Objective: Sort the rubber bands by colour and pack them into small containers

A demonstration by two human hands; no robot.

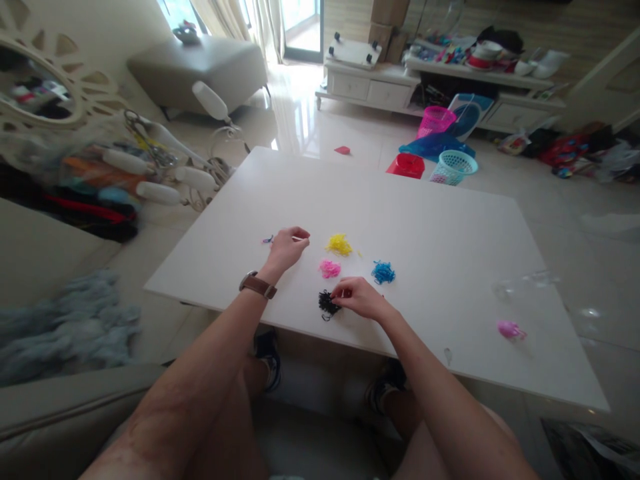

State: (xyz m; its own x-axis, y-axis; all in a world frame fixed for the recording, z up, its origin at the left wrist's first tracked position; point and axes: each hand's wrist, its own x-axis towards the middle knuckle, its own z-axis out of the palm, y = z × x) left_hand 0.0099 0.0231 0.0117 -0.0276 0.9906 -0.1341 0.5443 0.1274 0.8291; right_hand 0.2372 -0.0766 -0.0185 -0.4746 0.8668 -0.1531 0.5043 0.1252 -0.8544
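My right hand (pixel 359 297) reaches to the right edge of a pile of small black rubber bands (pixel 327 304), its fingertips pinched together at the pile; what they grip is too small to make out. Farther left, my left hand (pixel 289 248) hovers by the pink and yellow piles with thumb and forefinger drawn together, and anything between them cannot be made out. Just behind the black pile lie pink bands (pixel 330 269), with yellow bands (pixel 339 245) beyond them. Blue bands (pixel 383 272) are heaped to the right. A small dark and reddish piece (pixel 268 240) lies left of my left hand.
The white table (pixel 440 233) also bears a pink-purple object (pixel 509 329) at the right and a small clear item (pixel 448 355) near the front edge. Behind it stand a red bin (pixel 407 165) and a turquoise basket (pixel 455 167). A lamp (pixel 177 180) with white shades is left.
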